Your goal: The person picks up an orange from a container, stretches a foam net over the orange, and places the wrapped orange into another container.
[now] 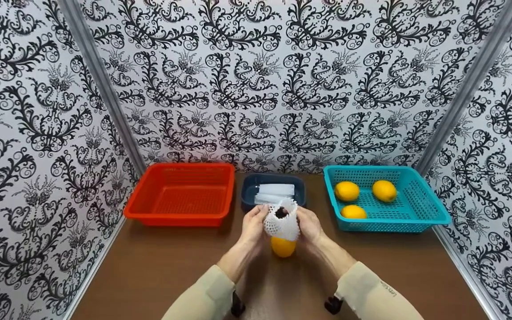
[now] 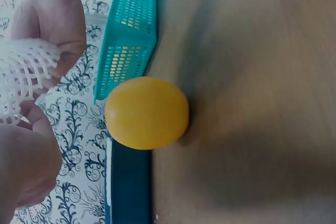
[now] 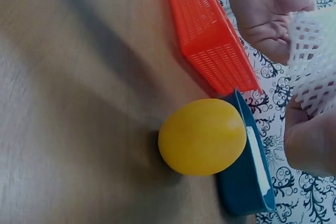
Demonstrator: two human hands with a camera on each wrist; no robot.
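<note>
A white foam net sleeve (image 1: 282, 226) is held between my two hands, its upper mouth spread open. My left hand (image 1: 253, 225) pinches its left edge; my right hand (image 1: 309, 226) pinches the right edge. Below the sleeve in the head view, a yellow-orange oval fruit (image 1: 283, 247) stands on the brown table. Both wrist views show this fruit (image 2: 147, 113) apart from the net (image 3: 315, 59), which hangs above it. Some fingertips are hidden behind the mesh.
Behind my hands, a dark blue tray (image 1: 248, 180) holds more folded white foam nets (image 1: 275, 190). A red basket (image 1: 179, 220) stands on the left. On the right, a teal basket (image 1: 385, 226) contains 3 similar fruits (image 1: 347, 191). Patterned walls enclose the table (image 1: 158, 271).
</note>
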